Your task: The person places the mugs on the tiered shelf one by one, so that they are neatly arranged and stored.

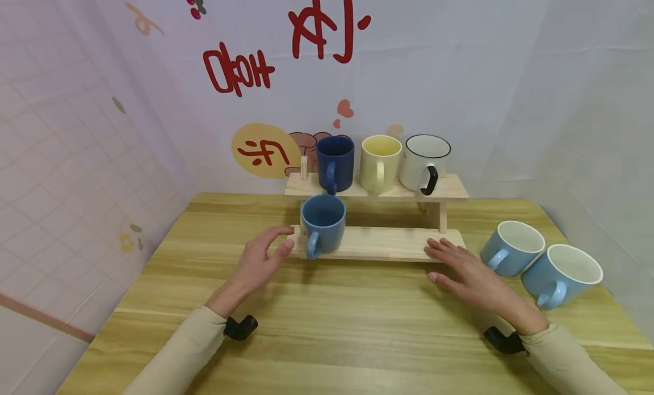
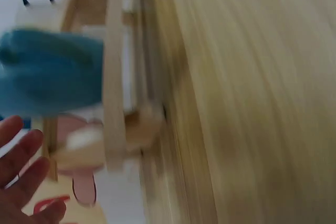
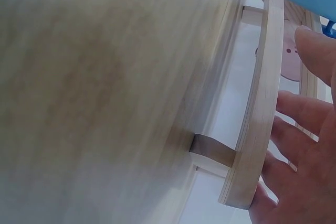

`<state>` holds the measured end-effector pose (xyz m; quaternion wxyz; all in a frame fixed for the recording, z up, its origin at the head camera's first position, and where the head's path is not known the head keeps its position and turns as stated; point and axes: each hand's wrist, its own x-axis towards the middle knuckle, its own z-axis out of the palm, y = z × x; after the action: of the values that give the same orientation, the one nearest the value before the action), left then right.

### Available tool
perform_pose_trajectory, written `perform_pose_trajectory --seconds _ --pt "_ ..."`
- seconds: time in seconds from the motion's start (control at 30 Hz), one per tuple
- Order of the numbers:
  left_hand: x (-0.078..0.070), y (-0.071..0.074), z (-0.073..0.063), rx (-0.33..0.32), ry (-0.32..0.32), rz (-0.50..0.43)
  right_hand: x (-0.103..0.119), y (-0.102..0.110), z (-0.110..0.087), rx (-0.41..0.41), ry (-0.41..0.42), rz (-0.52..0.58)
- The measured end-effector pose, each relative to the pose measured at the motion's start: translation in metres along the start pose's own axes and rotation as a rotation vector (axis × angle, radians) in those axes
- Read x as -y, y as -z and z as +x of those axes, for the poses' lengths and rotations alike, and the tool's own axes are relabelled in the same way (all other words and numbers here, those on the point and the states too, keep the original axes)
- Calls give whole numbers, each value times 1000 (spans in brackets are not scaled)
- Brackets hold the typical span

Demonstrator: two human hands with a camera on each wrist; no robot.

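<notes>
A medium-blue mug [image 1: 327,227] stands upright at the left end of the wooden rack's lower shelf [image 1: 388,244], its handle turned to the front. Just left of the mug is my left hand [image 1: 259,257], its fingers spread and holding nothing. In the left wrist view the same mug looks blurred, with the left fingertips [image 2: 34,137] beside it. My right hand [image 1: 467,270] lies at the shelf's right end, palm down, fingers extended over the board. The right wrist view shows those fingers [image 3: 294,135] along the shelf edge, with nothing gripped.
On the upper shelf [image 1: 457,188] stand a dark blue mug [image 1: 344,162], a pale yellow mug [image 1: 388,165] and a white mug [image 1: 414,168] with black rim and handle. Two light blue mugs, one nearer the rack [image 1: 513,250] and one farther right [image 1: 567,276], stand on the wooden table [image 1: 357,338].
</notes>
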<state>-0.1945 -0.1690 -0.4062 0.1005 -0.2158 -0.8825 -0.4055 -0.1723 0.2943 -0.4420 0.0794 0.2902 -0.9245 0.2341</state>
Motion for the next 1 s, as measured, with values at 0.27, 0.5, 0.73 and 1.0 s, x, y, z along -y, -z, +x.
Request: perform_pose_trajectory --seconds 0.27,0.5,0.73,1.0 --pt "25 9 4 190 -159 387 -1 0 -3 0 -4 -1" --pt "37 10 7 345 -203 539 1 0 -4 -3 2 0" --pt "43 12 10 426 -227 557 2 0 -6 -13 5 7" --pt "50 15 8 478 -200 521 0 1 0 -9 -4 17"
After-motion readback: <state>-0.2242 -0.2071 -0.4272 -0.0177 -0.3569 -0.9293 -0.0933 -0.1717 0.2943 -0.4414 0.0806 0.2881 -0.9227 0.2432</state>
